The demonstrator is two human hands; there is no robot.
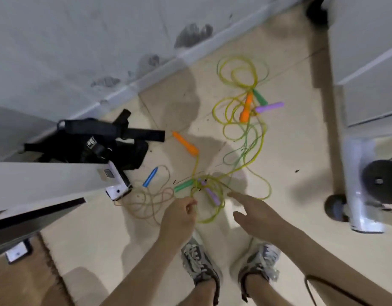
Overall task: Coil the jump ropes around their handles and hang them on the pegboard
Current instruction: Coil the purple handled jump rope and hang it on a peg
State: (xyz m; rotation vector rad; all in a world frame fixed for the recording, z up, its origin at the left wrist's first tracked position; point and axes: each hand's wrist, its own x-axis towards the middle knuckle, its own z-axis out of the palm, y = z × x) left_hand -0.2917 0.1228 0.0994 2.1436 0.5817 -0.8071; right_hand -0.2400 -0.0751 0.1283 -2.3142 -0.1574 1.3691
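My left hand [179, 217] pinches the yellow jump rope [209, 219] on the beige tile floor [290, 151]. My right hand [257, 215] hangs spread. Scuffed wall [80, 51] at eleven o'clock.

The pale tiled floor [290, 155] carries tangled jump ropes. Their yellow-green cords [241, 85] loop between two clusters of handles. In the far cluster, a far orange handle [246, 109], far green handle [260, 97] and far purple handle [269, 107] lie touching. Nearer lie a near orange handle [185, 143], a blue handle [150, 176] on a thin brownish cord [146, 202], and, amid the loops, a near green handle [183, 186] and near purple handle [211, 195]. Black straps [91, 140] lie by the wall, a brown rug [25, 283] sits at lower left, and two sneakers [199, 263] stand on the tiles.
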